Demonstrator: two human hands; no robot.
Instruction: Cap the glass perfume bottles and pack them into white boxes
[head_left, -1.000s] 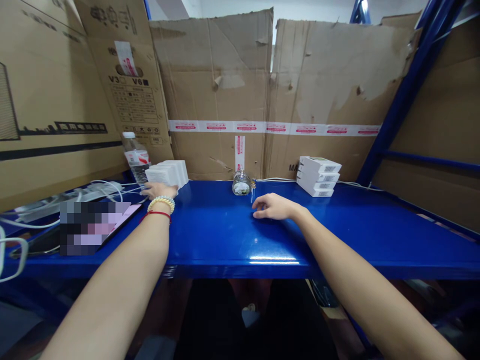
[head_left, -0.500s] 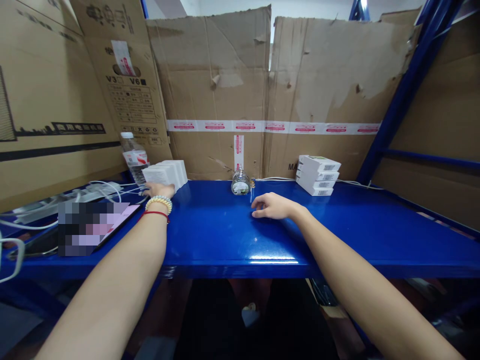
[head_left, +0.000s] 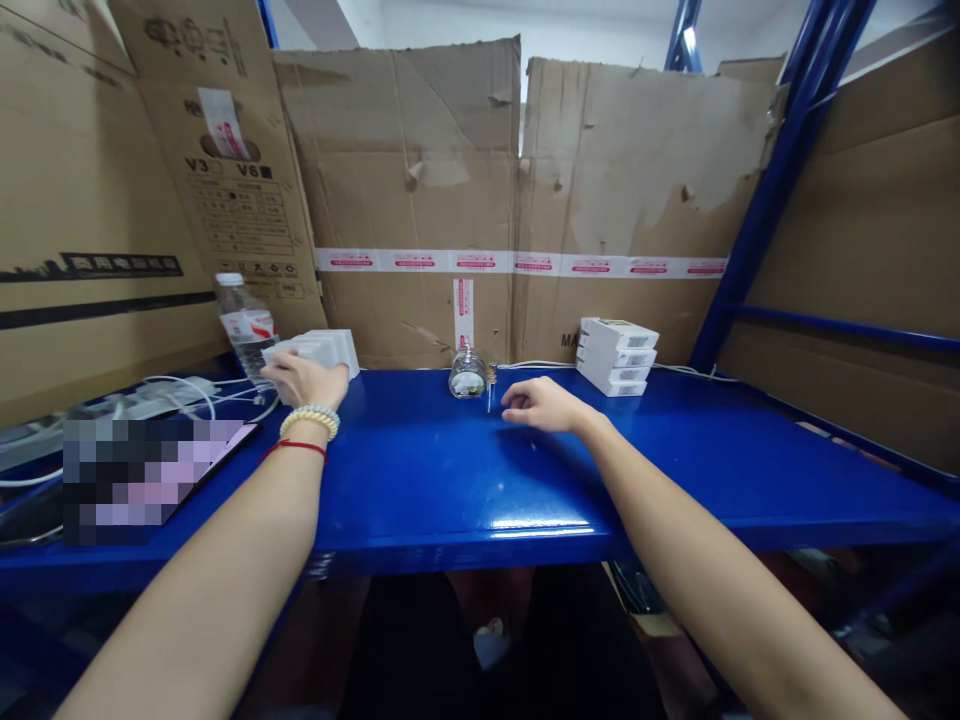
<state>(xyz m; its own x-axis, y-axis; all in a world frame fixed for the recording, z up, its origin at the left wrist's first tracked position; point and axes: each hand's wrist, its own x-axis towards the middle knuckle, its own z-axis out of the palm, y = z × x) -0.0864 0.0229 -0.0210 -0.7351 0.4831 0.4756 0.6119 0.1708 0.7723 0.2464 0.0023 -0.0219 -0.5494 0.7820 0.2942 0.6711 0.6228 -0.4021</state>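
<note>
My left hand (head_left: 306,384) reaches to the near end of a row of small white boxes (head_left: 334,350) at the back left. Its fingers and thumb span the nearest box; the fingertips are partly hidden. My right hand (head_left: 546,404) hovers above the blue table (head_left: 450,480), fingers loosely bent and nothing held in them. Just left of it stands a clear round glass bottle (head_left: 468,376) with a label. Beside the bottle is a thin upright piece with a gold-coloured top (head_left: 492,378).
A stack of white boxes (head_left: 616,358) stands at the back right. On the left are a water bottle (head_left: 247,325), a power strip with cables (head_left: 180,395) and a blurred-out screen device (head_left: 157,480). Cardboard sheets (head_left: 420,200) wall the back; a blue post (head_left: 757,220) rises at right.
My left hand has come onto the nearest white box, its fingers now around it. My right hand stays about where it was. The whole view has shifted slightly.
</note>
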